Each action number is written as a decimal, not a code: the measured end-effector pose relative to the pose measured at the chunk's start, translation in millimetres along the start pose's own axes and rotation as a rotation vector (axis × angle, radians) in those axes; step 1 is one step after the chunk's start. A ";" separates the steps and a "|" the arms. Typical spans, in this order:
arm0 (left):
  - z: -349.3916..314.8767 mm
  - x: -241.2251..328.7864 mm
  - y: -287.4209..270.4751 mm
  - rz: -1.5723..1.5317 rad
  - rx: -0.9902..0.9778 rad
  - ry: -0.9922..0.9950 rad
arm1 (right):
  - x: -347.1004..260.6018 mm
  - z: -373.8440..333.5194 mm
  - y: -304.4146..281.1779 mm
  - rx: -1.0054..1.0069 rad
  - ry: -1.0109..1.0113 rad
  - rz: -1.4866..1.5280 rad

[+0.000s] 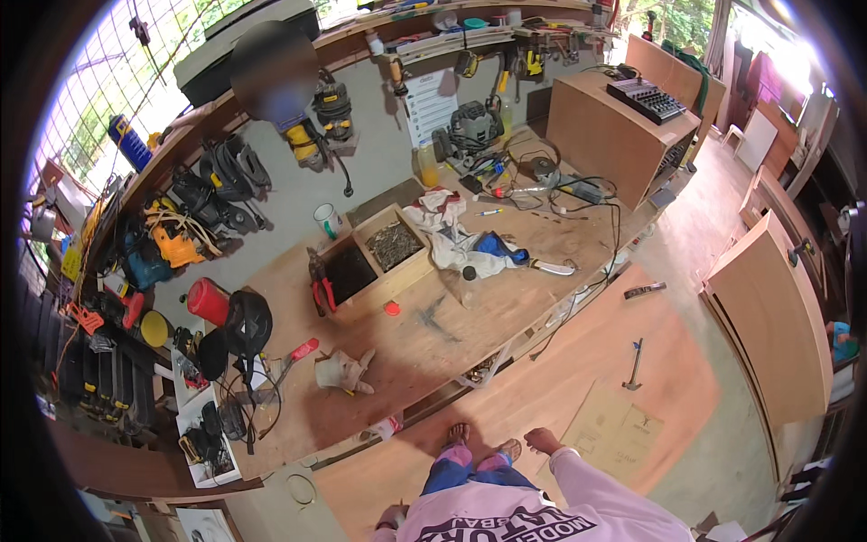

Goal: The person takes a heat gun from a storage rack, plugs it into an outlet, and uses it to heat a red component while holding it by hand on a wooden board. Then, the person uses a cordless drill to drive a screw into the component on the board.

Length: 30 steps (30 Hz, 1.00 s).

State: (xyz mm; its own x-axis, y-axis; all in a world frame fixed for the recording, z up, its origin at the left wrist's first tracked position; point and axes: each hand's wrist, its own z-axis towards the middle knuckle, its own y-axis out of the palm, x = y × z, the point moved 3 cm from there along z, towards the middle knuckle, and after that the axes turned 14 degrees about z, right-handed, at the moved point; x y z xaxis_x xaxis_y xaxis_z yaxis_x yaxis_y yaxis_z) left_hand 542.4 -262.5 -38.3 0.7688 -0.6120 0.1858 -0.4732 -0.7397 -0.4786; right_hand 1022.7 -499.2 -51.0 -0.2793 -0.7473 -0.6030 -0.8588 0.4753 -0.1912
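Observation:
My right hand [544, 441] hangs at my side above the wooden sheet on the floor, its fingers loosely apart and nothing in them. Low at the bottom edge is my left hand [392, 517], close to my body; its fingers are too small and hidden to make out. In front of me stands a wooden workbench [307, 420]. On its near part lie a work glove [344, 371] and a tool with a red handle [305, 349]. Red-handled pliers [321, 287] lean at a two-part wooden box [388, 282], one part of which holds small metal pieces.
A plywood sheet [668, 361] covers the floor, with a hammer [636, 364] and a cardboard piece [623, 429] on it. Wooden panels [768, 316] stand at the right. Cables [617, 230] trail over the bench edge, near a rag [456, 253]. Power tools [332, 110] hang on the wall.

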 end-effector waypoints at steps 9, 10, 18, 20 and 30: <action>-55.2 24.6 4.0 -0.406 0.119 -0.214 | -40.7 -23.2 20.7 -0.418 0.146 -0.230; -53.2 24.4 -0.5 -0.413 0.132 -0.197 | -45.8 -20.5 25.1 -0.394 0.146 -0.217; -60.6 -48.7 -14.5 -0.448 0.241 -0.060 | -180.0 -59.9 177.8 -1.403 -0.539 -0.506; -60.4 -84.8 1.2 -0.457 0.351 0.012 | -265.1 -112.5 214.9 -1.452 -0.444 -0.461; -78.3 -269.4 27.2 -0.732 0.233 -0.206 | -562.9 -239.4 443.0 -1.557 -1.012 -0.985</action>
State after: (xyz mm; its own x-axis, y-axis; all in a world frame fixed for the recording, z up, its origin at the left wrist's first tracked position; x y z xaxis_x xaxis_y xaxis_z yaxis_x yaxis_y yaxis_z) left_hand 288.7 -139.7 -34.2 0.9244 0.0882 0.3710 0.2680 -0.8423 -0.4677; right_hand 696.6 20.8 389.2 0.1991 0.2597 -0.9449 -0.2566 -0.9168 -0.3060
